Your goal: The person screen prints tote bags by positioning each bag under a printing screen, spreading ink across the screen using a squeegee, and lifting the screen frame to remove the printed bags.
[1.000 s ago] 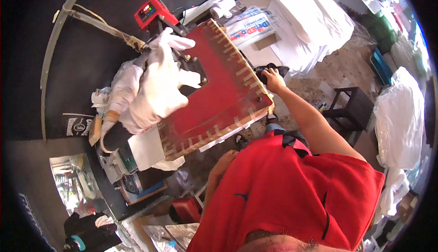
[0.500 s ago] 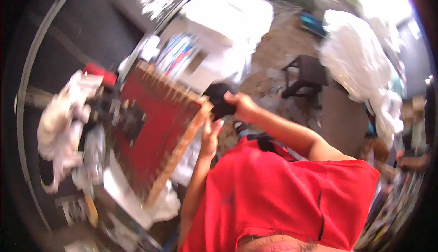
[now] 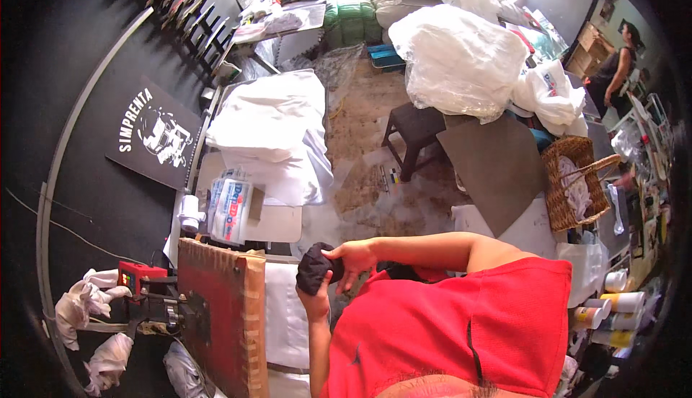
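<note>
A crumpled black cloth [image 3: 311,272] is bunched up between my two hands, in front of my red top. My left hand [image 3: 315,299] grips it from below, with the thumb up along its side. From the right, my right hand [image 3: 353,259] reaches its thumb side onto the cloth, while its other fingers hang lower. Just left of my hands stands a tilted red panel [image 3: 220,319] with a tan, taped edge, fixed to a metal arm. A white cloth-covered board [image 3: 287,315] lies between that panel and my left forearm.
A red control box [image 3: 140,277] and hanging rags [image 3: 90,304] are at the left. White fabric [image 3: 263,117] is stacked ahead. A dark stool [image 3: 414,135], a big plastic-wrapped bundle [image 3: 461,59] and a wicker basket [image 3: 577,182] stand right. Another person [image 3: 620,66] is at far right.
My view has swung, so the panel and my hands appear lower. The black cloth has come away from the panel's corner and is now bunched in front of me.
</note>
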The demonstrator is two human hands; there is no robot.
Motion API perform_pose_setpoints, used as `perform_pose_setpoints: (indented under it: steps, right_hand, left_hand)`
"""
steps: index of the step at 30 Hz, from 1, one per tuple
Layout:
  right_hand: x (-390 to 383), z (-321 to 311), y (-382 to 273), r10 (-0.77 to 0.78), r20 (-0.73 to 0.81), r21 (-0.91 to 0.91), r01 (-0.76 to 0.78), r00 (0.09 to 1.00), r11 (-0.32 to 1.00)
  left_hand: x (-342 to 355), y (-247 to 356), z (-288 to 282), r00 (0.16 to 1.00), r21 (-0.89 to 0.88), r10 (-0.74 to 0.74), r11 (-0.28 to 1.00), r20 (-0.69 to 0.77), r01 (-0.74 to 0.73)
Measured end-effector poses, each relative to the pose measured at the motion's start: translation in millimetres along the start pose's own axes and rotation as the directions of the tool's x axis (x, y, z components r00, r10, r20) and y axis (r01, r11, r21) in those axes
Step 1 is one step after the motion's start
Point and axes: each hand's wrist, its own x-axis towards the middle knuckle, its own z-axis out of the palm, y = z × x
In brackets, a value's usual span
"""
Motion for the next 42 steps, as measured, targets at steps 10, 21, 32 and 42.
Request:
perform_pose_setpoints:
  steps: [10, 21, 32, 42]
  right_hand:
    - [1, 4, -2, -0.232, -0.106, -0.311, 0.189, 0.967, 0.931]
    - [45, 24, 5, -0.328, 0.169, -0.969, 0.217, 0.93, 0.118]
    - [47, 53, 21, -0.473, 0.446, -0.879, 0.471, 0.76, -0.071]
    - [132, 45, 31, -0.595, 0.463, -0.881, 0.418, 0.657, -0.223]
  left_hand:
    - [-4, -16, -12, 0.983, 0.283, 0.098, 0.949, 0.158, -0.14]
    - [-6, -82, -68, 0.994, 0.366, -0.066, 0.926, -0.084, 0.093]
    - [-21, -35, -56, 0.928, -0.202, -0.3, 0.917, 0.222, 0.345]
    - [-101, -75, -128, 0.911, 0.9, 0.226, 0.355, -0.345, 0.253]
